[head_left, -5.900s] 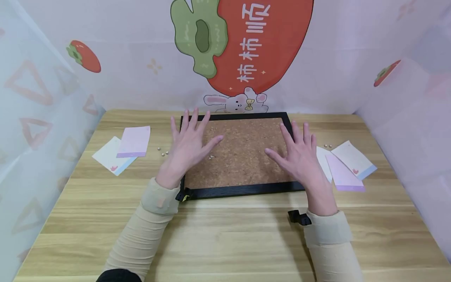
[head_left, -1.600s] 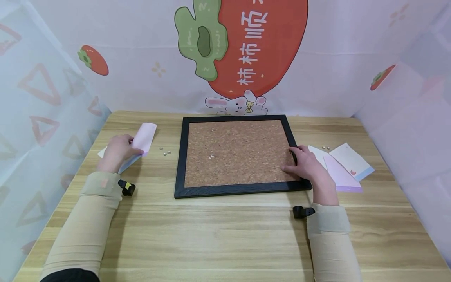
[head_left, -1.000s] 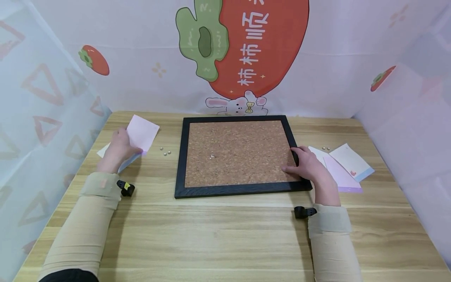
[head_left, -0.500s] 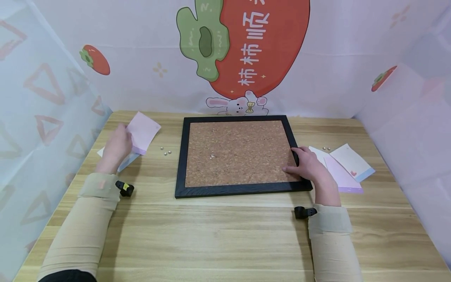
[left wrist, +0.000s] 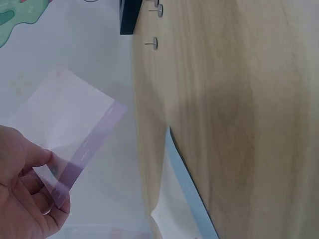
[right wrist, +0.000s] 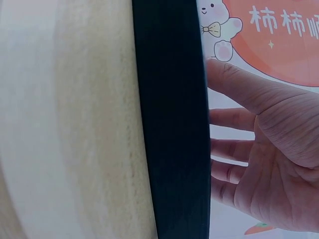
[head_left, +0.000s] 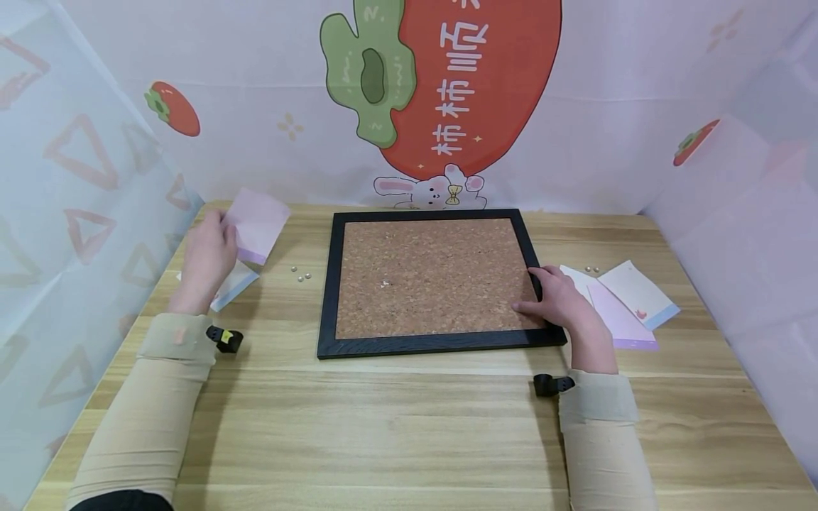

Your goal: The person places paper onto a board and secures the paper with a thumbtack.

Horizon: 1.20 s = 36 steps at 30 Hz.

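Wood tabletop (head_left: 396, 426), persimmon-print backdrop (head_left: 492, 92): lilac-edged notepaper (head_left: 258, 221) now lifted nr far L corner.
L hand (head_left: 207, 259) pinches it, more of blue-edged notepaper (head_left: 238, 282) bared below, so pickup looks done; R hand (head_left: 565, 301), fingers spread, rests on R edge of black-framed corkboard (head_left: 434, 277), nr its front R corner.

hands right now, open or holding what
Left hand: closed, holding a purple sheet.
Right hand: open, resting on the board.

The left grip (head_left: 207, 259) partly hides a blue-edged card (head_left: 236, 282), the right grip (head_left: 565, 298) the black frame (head_left: 441, 343).
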Motion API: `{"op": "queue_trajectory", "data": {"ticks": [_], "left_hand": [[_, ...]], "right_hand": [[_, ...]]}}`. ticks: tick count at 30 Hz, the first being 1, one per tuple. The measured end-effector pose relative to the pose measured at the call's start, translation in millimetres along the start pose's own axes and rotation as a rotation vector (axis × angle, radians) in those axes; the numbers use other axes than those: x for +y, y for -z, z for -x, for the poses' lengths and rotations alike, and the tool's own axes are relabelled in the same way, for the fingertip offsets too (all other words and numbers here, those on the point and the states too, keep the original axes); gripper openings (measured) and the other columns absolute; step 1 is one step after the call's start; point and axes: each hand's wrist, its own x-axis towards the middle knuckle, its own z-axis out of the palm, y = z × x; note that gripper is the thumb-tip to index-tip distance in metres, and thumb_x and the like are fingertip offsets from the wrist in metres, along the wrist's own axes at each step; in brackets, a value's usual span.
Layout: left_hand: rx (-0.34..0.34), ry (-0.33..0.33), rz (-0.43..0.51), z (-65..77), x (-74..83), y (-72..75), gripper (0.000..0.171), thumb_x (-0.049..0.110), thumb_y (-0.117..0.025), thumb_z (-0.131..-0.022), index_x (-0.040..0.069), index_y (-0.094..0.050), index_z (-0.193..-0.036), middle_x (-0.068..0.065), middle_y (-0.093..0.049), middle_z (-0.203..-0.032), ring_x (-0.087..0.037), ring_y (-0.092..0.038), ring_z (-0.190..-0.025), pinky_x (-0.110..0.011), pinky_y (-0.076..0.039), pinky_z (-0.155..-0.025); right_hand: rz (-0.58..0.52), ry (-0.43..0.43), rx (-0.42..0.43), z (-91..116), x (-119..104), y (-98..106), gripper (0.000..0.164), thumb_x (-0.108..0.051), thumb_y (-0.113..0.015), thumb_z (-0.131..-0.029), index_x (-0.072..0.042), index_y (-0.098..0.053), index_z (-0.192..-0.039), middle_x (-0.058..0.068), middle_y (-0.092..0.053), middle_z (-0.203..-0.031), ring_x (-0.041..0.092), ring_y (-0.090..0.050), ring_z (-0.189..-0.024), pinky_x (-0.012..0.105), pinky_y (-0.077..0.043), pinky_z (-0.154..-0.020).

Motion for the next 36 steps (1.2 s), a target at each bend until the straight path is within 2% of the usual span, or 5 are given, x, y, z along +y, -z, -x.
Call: {"op": "queue_trajectory", "data": {"ticks": [14, 21, 26, 32, 36], "left_hand": [[-0.106, 0.060, 0.155, -1.8, 27.4, 0.8, 0.046, 0.029, -0.043, -0.105, -0.004, -0.050, -0.137, -0.030, -0.062, -0.128, -0.041, -0.061, -0.113, -0.051, -0.048, -0.093], [-0.158, 0.056, 0.225, -1.4, 37.8, -6.3, 0.045, 0.027, -0.052, -0.103, -0.002, -0.051, -0.137, -0.028, -0.066, -0.125, -0.038, -0.065, -0.114, -0.015, -0.048, -0.077], [-0.213, 0.056, 0.282, -0.7, 44.2, -13.9, 0.047, 0.026, -0.056, -0.101, -0.003, -0.050, -0.138, -0.029, -0.065, -0.126, -0.038, -0.064, -0.120, -0.030, -0.055, -0.095], [-0.250, 0.030, 0.294, 0.5, 51.3, -24.0, 0.047, 0.024, -0.059, -0.100, -0.003, -0.049, -0.137, -0.029, -0.066, -0.124, -0.037, -0.065, -0.116, -0.009, -0.046, -0.078], [-0.281, 0.016, 0.297, 1.6, 56.7, -29.9, 0.048, 0.023, -0.060, -0.100, -0.004, -0.048, -0.137, -0.029, -0.065, -0.123, -0.039, -0.065, -0.114, -0.025, -0.052, -0.086]], "right_hand": [[-0.007, -0.009, -0.003, 0.9, -0.3, 0.1, 0.084, -0.034, -0.073, -0.091, 0.008, -0.031, -0.151, 0.037, -0.028, -0.153, 0.056, -0.032, -0.137, 0.065, -0.032, -0.113], [-0.012, -0.014, -0.011, -0.1, 0.6, -0.1, 0.085, -0.034, -0.072, -0.091, 0.008, -0.030, -0.151, 0.037, -0.027, -0.153, 0.056, -0.031, -0.138, 0.065, -0.031, -0.113], [-0.007, -0.011, -0.013, 0.0, 0.8, 0.1, 0.084, -0.034, -0.072, -0.091, 0.008, -0.031, -0.151, 0.037, -0.027, -0.153, 0.057, -0.031, -0.137, 0.065, -0.032, -0.113], [-0.007, -0.008, -0.004, 1.3, 0.5, -0.6, 0.084, -0.034, -0.073, -0.091, 0.008, -0.031, -0.151, 0.037, -0.028, -0.152, 0.057, -0.032, -0.136, 0.065, -0.033, -0.111], [-0.007, -0.007, -0.006, 1.0, 0.0, -0.7, 0.085, -0.035, -0.073, -0.091, 0.008, -0.031, -0.151, 0.038, -0.027, -0.152, 0.057, -0.031, -0.136, 0.065, -0.033, -0.112]]}}
